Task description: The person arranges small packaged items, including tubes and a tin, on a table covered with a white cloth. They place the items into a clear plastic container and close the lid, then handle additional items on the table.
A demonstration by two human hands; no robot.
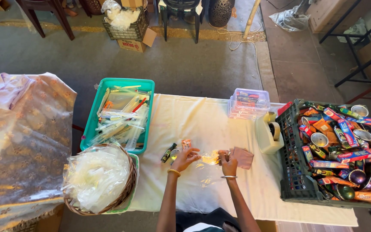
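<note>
Left hand (186, 158): fingers pinching the clear plastic bag (210, 158) — on the white-clothed bench (202, 124).
Right hand (229, 162): fingers clenched on the bag's other edge — pink cloth (242, 157) just beside.

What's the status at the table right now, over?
Left hand and right hand both gripping a clear plastic bag. Pink cloth beside right hand. Small sachets near left. Nothing blocking.
</note>
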